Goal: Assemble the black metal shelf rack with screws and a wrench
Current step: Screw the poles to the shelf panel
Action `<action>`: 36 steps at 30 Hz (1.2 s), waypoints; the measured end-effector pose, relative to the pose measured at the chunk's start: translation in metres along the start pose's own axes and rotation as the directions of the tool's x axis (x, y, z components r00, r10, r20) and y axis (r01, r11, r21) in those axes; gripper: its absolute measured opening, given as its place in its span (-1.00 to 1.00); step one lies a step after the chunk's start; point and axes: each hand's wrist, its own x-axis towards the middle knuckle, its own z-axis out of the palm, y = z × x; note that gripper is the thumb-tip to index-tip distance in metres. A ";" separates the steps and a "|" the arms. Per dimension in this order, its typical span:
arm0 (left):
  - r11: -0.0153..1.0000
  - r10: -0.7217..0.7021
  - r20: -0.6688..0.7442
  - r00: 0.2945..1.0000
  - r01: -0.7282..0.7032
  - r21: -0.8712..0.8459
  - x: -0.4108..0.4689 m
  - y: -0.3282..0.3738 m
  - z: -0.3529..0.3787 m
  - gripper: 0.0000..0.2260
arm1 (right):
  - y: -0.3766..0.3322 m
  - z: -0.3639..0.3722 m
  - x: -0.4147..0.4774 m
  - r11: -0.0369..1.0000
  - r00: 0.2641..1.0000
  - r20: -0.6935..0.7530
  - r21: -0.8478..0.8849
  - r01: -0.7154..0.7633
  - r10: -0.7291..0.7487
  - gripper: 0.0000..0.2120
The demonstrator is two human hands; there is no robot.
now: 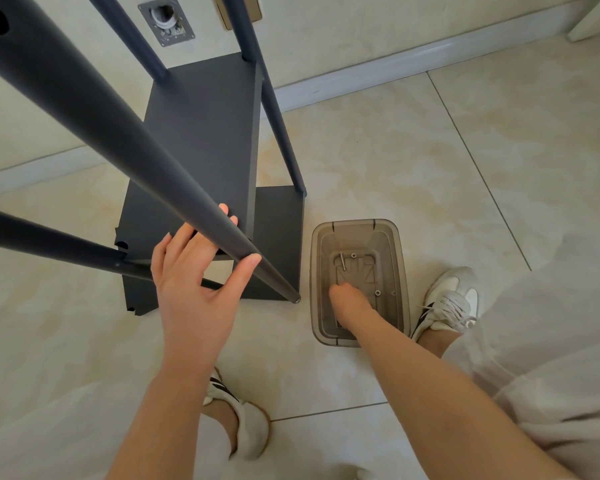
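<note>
Gripping rack pole (118,140), left hand (194,275); right hand (350,299) inside bin (401,271).

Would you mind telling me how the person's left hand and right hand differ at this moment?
The left hand is raised, thumb and fingers round a black rack pole; the right hand reaches down into the translucent plastic bin. The left hand's fingers show; the right hand's are hidden. Both are bare.
</note>
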 end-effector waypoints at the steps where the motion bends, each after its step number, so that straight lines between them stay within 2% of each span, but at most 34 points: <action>1: 1.000 0.000 0.000 1.000 0.000 0.000 0.000 0.001 0.000 -0.63 | -0.001 0.000 0.000 1.000 1.000 -0.013 0.014 -0.005 0.005 -0.72; 7: 1.000 -0.016 0.010 1.000 0.016 0.014 0.001 0.001 0.000 -0.61 | -0.001 -0.012 -0.003 0.964 0.988 -0.081 0.246 -0.106 0.129 -0.79; 9: 1.000 -0.027 0.006 1.000 0.027 0.015 0.001 0.002 -0.001 -0.60 | 0.002 -0.018 -0.006 0.905 0.967 -0.114 0.391 -0.167 0.228 -0.84; 11: 0.999 -0.036 0.010 0.999 0.036 0.016 0.002 0.004 -0.002 -0.59 | 0.003 -0.025 -0.013 0.803 0.925 -0.154 0.558 -0.208 0.346 -0.85; 13: 0.999 -0.036 0.018 0.999 0.035 0.022 0.002 0.004 -0.002 -0.58 | -0.005 -0.035 -0.023 0.656 0.869 -0.224 0.741 -0.142 0.441 -0.86; 15: 0.998 -0.059 0.041 0.997 0.059 0.020 0.002 0.004 -0.003 -0.57 | -0.023 -0.052 -0.037 0.470 0.811 -0.294 0.882 0.026 0.506 -0.92; 17: 0.995 -0.095 0.065 0.993 0.094 0.016 0.003 0.005 -0.003 -0.56 | -0.050 -0.074 -0.051 0.354 0.802 -0.352 0.916 0.189 0.482 -0.91; 19: 0.994 -0.111 0.066 0.992 0.110 0.006 0.003 0.006 -0.004 -0.57 | -0.079 -0.095 -0.065 0.296 0.817 -0.402 0.908 0.296 0.413 -0.91; 23: 0.994 -0.105 0.049 0.993 0.105 0.010 0.005 0.006 -0.005 -0.68 | -0.120 -0.122 -0.089 0.239 0.847 -0.445 0.891 0.386 0.291 -0.85; 29: 0.994 -0.111 0.056 0.992 0.112 -0.016 0.006 0.003 -0.009 -0.68 | -0.139 -0.126 -0.101 0.322 0.901 -0.432 0.860 0.396 0.047 -0.78; 36: 0.980 -0.188 0.040 0.981 0.191 -0.057 0.008 -0.005 -0.017 -0.65 | -0.157 -0.129 -0.106 0.365 0.865 -0.502 0.810 0.459 0.027 -0.78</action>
